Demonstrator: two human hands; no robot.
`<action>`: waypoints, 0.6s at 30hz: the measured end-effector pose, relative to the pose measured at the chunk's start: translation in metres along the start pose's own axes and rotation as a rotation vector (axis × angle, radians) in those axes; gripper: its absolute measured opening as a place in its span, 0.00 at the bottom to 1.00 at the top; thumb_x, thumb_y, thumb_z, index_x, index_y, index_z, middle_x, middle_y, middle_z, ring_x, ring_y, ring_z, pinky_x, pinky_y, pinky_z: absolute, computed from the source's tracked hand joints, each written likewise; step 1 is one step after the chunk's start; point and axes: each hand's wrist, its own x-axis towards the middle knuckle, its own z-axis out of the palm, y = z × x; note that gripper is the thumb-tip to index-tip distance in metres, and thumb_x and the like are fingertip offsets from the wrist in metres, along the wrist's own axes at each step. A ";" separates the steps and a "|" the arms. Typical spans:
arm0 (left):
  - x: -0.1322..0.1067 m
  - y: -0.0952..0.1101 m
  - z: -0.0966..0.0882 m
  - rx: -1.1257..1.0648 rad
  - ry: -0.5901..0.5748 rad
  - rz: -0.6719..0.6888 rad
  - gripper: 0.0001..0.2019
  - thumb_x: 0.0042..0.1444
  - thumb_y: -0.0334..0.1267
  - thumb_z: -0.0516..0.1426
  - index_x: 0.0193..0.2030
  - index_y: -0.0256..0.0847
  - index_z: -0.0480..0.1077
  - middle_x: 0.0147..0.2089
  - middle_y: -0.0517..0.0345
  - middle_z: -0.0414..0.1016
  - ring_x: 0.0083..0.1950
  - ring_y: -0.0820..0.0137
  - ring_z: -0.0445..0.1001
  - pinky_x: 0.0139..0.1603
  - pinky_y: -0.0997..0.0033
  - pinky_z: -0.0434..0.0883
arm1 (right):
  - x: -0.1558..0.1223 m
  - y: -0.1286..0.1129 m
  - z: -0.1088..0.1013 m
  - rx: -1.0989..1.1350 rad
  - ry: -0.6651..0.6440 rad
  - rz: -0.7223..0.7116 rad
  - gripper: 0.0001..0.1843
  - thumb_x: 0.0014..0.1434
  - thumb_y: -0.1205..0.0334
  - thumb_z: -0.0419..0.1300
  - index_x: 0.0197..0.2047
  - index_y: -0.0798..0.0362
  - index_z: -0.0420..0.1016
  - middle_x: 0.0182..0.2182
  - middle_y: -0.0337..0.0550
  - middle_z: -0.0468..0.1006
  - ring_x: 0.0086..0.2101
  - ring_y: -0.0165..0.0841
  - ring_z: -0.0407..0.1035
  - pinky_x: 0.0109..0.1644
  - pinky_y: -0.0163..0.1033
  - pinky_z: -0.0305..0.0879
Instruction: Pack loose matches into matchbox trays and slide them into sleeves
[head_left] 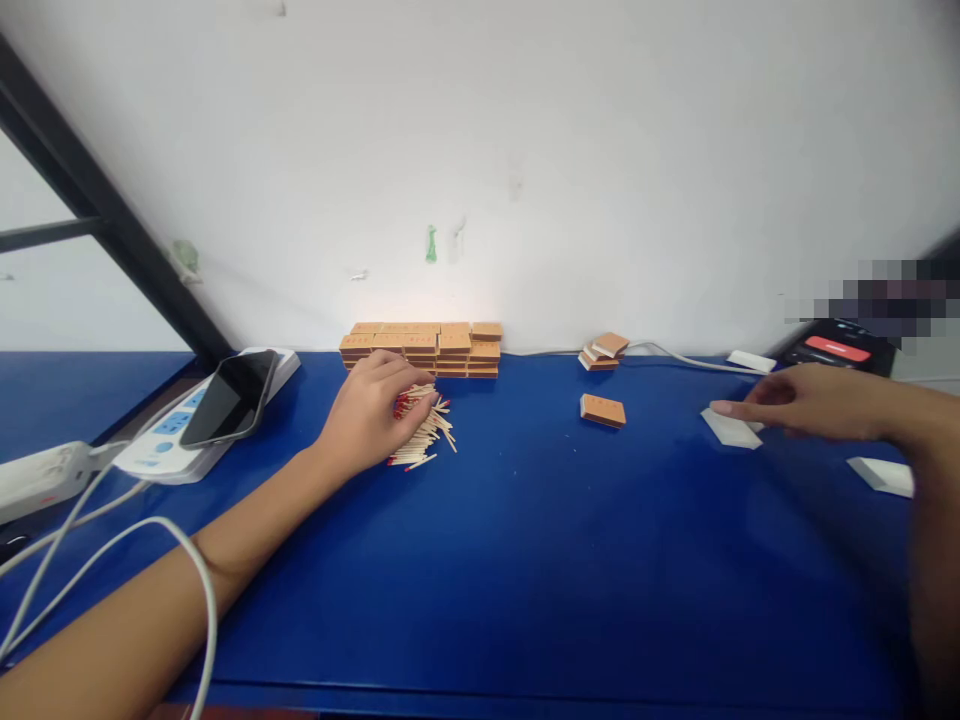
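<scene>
On the left, my left hand (379, 412) curves over a loose pile of red-tipped matches (426, 440); its thumb and forefinger are apart, with match heads showing between them. The other fingertips are partly hidden. Far to the right, my right hand (814, 402) has its thumb on a white matchbox tray (729, 428), the fingers bent behind it. An orange matchbox (602, 410) lies alone between the hands. Behind the match pile, orange matchboxes (420, 345) are stacked in rows against the wall.
A few orange matchbox sleeves (606, 350) lie heaped near the wall. Other white trays (885, 476) lie at the right. A phone (231, 397) rests on a power strip (161, 455) at left. A white cable (206, 590) loops over my left forearm. The table (480, 580) is blue.
</scene>
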 end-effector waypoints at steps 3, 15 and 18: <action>-0.001 -0.001 0.000 0.009 -0.017 0.010 0.11 0.72 0.42 0.60 0.48 0.41 0.82 0.44 0.49 0.86 0.51 0.54 0.78 0.53 0.49 0.76 | -0.001 -0.003 0.000 -0.022 -0.040 0.012 0.30 0.64 0.34 0.66 0.24 0.51 0.78 0.29 0.58 0.79 0.27 0.38 0.67 0.33 0.47 0.55; 0.001 -0.001 -0.002 -0.035 -0.030 0.019 0.09 0.71 0.41 0.61 0.48 0.40 0.82 0.43 0.49 0.85 0.48 0.56 0.78 0.52 0.52 0.75 | 0.046 -0.001 -0.012 -0.148 -0.696 0.064 0.10 0.57 0.61 0.77 0.29 0.55 0.84 0.28 0.51 0.83 0.29 0.36 0.75 0.42 0.46 0.66; 0.003 0.006 -0.005 -0.121 -0.036 0.009 0.10 0.70 0.43 0.64 0.49 0.40 0.82 0.43 0.50 0.85 0.48 0.57 0.78 0.53 0.53 0.76 | 0.030 -0.024 -0.020 0.111 -0.498 -0.115 0.08 0.61 0.59 0.74 0.40 0.54 0.85 0.36 0.51 0.85 0.34 0.36 0.77 0.44 0.46 0.67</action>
